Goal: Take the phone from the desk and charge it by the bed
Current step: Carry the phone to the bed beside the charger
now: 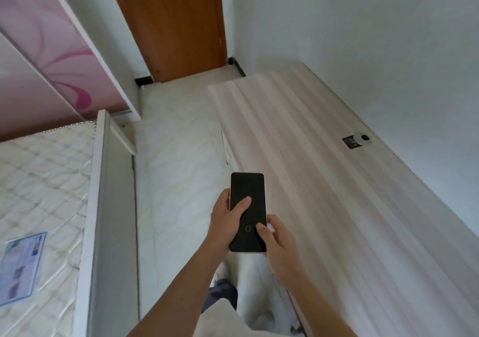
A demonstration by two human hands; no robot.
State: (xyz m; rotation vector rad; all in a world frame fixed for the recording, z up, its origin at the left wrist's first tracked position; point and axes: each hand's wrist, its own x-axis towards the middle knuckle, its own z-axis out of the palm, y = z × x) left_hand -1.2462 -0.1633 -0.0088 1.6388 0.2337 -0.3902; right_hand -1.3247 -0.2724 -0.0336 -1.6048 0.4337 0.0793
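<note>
A black phone (247, 189) with a dark screen and pale edges is held up over the floor, beside the desk's left edge. My left hand (224, 220) grips its left side, thumb lying across the screen. My right hand (278, 243) holds the lower right corner, thumb on the glass near a small circle icon. The pale striped wooden desk (337, 194) runs along the right wall. The bed (44, 181), a bare quilted mattress in a white frame, is at the left.
A small black-and-white socket cover (356, 139) sits in the desk near the wall. A brown door (171, 26) closes the far end of the light tiled aisle (176, 155). A pink-flowered wardrobe (46, 51) stands beyond the bed. A label (22, 266) lies on the mattress.
</note>
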